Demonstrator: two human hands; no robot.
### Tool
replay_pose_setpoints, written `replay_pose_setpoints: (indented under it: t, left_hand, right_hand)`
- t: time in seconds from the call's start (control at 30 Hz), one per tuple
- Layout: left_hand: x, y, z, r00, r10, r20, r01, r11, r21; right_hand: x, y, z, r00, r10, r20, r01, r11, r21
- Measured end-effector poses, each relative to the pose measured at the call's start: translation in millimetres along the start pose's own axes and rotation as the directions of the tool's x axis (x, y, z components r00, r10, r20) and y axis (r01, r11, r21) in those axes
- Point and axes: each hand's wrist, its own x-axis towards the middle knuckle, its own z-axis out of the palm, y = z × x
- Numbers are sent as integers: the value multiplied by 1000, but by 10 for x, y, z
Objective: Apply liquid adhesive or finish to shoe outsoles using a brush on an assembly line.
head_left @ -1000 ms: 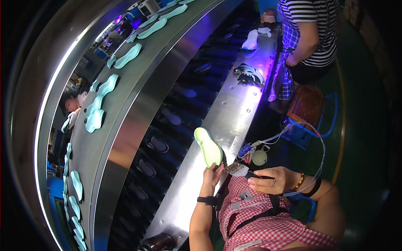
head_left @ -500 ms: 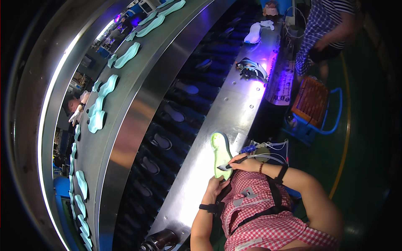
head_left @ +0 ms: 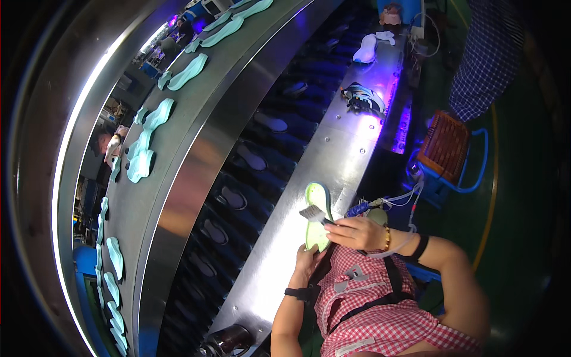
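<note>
A pale green shoe sole [head_left: 317, 233] lies lengthwise over the metal ledge, its hollow side facing up. My left hand [head_left: 307, 258] grips its near end, the fingers partly hidden beneath it. In my right hand [head_left: 360, 232] is a brush [head_left: 314, 214] with a dark handle and greyish bristles. The bristles are over the middle of the sole; whether they touch it I cannot tell. A pale tube runs along my right wrist.
Left of the metal ledge [head_left: 333, 160], soles lie on a dark roller conveyor. Light-blue soles [head_left: 140, 165] line a higher belt. A shoe [head_left: 364, 99] and a white sole [head_left: 364, 49] sit farther along the ledge. A woven-seat stool [head_left: 445, 149] stands right, beside a person's checked garment [head_left: 485, 74].
My right hand has turned and shifted slightly right; the brush head moved up the sole from its near end and now shows broadside. My left hand keeps its hold. The other person moved right.
</note>
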Motion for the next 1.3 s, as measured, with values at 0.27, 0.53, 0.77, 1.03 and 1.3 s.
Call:
replay_pose_setpoints:
  t: [0.27,0.53,0.77,1.03,1.3]
  left_hand:
    - [143,-77,259,616,756,-220,-159,393,906]
    - [-357,-148,1059,684,347,641,-658,-86,748]
    - [-516,173,462,998,-22,-53,57,465,883]
    - [62,-217,19,992,-24,-124,5,989,-151]
    - [19,-61,-36,993,26,-117,-41,990,-134]
  right_hand:
    - [-455,-89,-640,999,-35,28,36,999,-24]
    - [-620,-126,-595,945,328,-6,-303,881,362]
    - [-327,-22,413,670,665,330,-650,311,693]
    - [-537,-9,1259,556,569,606,-774,88,627]
    - [-29,-131,428,980,177,-90,-170,982,88]
